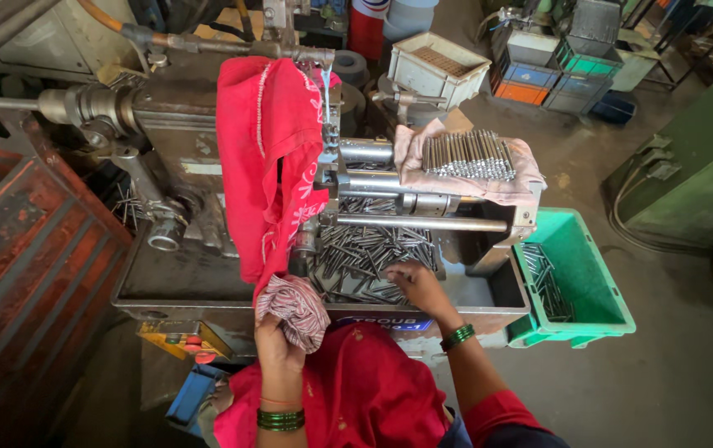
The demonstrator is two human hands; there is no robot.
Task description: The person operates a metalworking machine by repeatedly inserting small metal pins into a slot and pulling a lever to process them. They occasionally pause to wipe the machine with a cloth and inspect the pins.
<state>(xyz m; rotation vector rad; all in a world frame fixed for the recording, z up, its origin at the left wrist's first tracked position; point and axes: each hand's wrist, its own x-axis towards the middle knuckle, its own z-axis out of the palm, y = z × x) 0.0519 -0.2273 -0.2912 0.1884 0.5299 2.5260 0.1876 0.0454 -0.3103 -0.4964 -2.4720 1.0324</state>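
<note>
My left hand [277, 342] grips a striped, patterned cloth [296, 307] at the front rim of a grey machine tray [190, 282]. My right hand [416, 284] reaches into a heap of thin metal rods [365, 253] lying in that tray, fingers curled down among them. Both wrists wear green bangles. A red cloth [269, 158] hangs over the machine just above my left hand. A bundle of aligned metal rods [468, 155] lies on a pale pink cloth [489, 187] on top of the machine, beyond my right hand.
A green plastic crate [588, 286] with several rods stands right of the machine. A rusty red bin [20, 257] is at the left. Grey, blue and orange crates [539, 70] sit at the back. A green cabinet [696, 166] stands at far right.
</note>
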